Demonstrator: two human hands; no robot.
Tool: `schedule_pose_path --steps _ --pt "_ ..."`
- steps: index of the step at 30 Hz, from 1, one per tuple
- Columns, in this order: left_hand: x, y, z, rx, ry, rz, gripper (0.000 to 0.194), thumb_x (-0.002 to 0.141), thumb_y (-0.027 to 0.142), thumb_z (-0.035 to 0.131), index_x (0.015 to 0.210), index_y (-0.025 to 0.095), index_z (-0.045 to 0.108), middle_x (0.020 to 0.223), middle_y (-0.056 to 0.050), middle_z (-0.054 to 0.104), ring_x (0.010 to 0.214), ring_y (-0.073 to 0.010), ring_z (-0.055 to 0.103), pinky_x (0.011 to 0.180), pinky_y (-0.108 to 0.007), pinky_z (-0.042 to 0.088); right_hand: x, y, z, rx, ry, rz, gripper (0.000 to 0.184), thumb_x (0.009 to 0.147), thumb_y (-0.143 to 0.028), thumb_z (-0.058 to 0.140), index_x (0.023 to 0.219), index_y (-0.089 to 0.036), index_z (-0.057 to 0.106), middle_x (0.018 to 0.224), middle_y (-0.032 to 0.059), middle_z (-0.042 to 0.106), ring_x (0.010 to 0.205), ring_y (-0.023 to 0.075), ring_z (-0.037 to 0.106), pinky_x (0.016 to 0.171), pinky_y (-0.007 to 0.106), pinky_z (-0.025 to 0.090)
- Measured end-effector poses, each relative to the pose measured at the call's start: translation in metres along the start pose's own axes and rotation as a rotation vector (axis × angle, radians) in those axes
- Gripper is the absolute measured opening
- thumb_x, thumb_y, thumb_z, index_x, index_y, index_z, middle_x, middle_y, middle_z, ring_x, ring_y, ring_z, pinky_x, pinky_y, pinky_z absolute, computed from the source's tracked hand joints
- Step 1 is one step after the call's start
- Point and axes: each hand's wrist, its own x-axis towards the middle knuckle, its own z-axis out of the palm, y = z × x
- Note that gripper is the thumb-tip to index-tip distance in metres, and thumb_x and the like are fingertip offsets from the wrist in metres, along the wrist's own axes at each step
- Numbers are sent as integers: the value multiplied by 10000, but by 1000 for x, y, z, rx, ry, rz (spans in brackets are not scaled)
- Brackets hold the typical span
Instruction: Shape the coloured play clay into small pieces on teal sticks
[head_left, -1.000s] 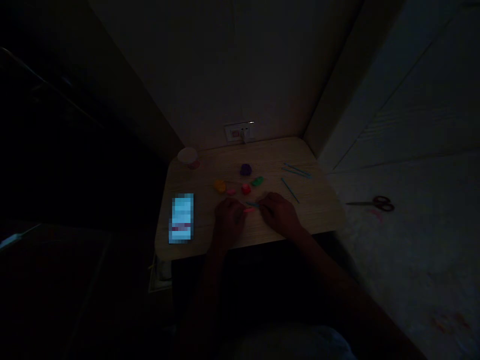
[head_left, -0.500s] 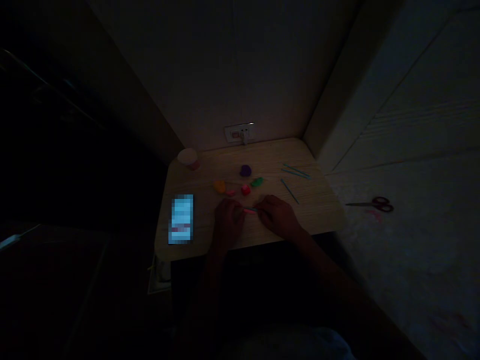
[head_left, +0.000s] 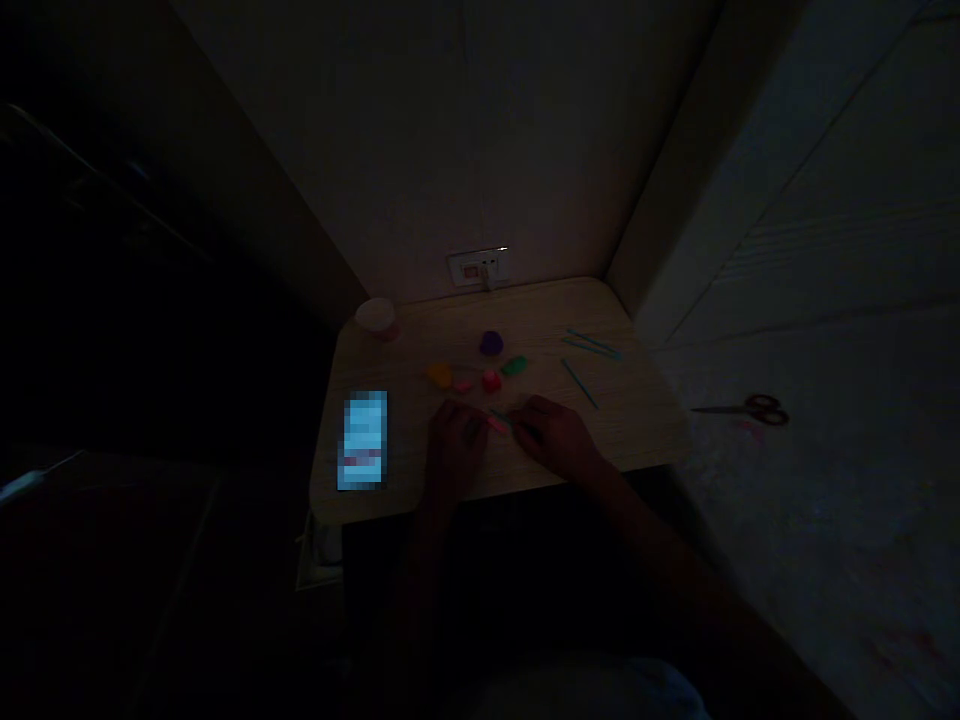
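Low over the small wooden table, my left hand (head_left: 456, 442) is closed on a pink strip (head_left: 497, 426) that looks like modelling clay. My right hand (head_left: 556, 436) pinches a thin teal stick (head_left: 500, 415), whose tip lies along the pink strip. Whether stick and strip touch is too dark to tell. Just beyond my fingers lie a red lump (head_left: 491, 381), a small pink lump (head_left: 464, 386), an orange lump (head_left: 439, 375), a green piece (head_left: 514, 365) and a purple lump (head_left: 491, 343), all clay-like.
More teal sticks (head_left: 580, 384) lie on the table's right side. A glowing phone (head_left: 363, 440) rests at the left, with a paper cup (head_left: 377, 318) behind it. Scissors (head_left: 763, 409) lie on the pale surface to the right. A wall socket (head_left: 478, 268) sits behind the table (head_left: 405, 470).
The stick and pink strip between my hands have tilted and drawn apart at an angle. My hands have barely shifted, and the view has grown a little darker.
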Motion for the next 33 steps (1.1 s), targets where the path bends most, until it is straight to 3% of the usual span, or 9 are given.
schedule_pose_path --steps 11,24,33 --pt "0 0 0 7 -6 -6 71 870 136 707 868 204 685 946 -44 634 939 -233 628 892 -392 527 4 -16 3 -126 -12 99 229 991 -228 579 1105 -197 775 993 89 696 818 191 659 717 284 469" --pt "2 1 -3 -4 -49 -28 70 880 156 728 845 213 706 917 -34 659 921 -230 637 883 -394 531 3 -15 0 -43 -54 -41 267 1049 -287 529 1030 -207 784 934 72 680 797 175 639 715 277 460" --pt "2 -4 -2 -36 -47 1 150 874 137 691 1007 206 693 1047 -62 682 1043 -255 647 978 -425 526 1 -10 3 -55 74 125 199 979 -212 571 1010 -195 766 957 78 691 827 200 658 717 295 465"
